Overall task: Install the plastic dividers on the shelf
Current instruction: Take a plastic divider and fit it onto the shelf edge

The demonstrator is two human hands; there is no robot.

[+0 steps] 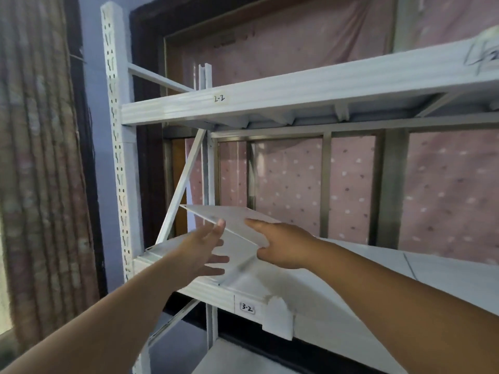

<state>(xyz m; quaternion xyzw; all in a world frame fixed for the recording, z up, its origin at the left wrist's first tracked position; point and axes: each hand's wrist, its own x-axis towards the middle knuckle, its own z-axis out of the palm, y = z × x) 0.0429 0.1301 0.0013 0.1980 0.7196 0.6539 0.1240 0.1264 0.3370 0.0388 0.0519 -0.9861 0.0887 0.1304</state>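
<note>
Hanging tilted above the left end of the middle shelf board [351, 271], the plastic divider [237, 220] was a thin white panel, its far corner lifted toward the slanted brace [183, 182] and its near edge dropping toward the board. It was not yet seated; it sat in the air between the two shelf levels, clear of the beam [270, 101] marked 2-2 overhead. The right hand [283, 244] carried it, thumb laid on the upper face and fingers tucked under the near-right edge, pinching the sheet. That hold at one edge probably left the rest of the panel free to be angled into place. The left hand [208, 249] was spread, fingers apart, its thumb tip touching the panel's near-left edge while the other fingers hung loose below, apparently steadying and steering rather than bearing weight. A label [247, 308] reading 3-2 marked the front lip below them. The perforated upright [118, 163] stood just left of the hands, so I judged the panel was meant for this end bay. Behind the rack hung pink dotted sheeting [294, 184].
</note>
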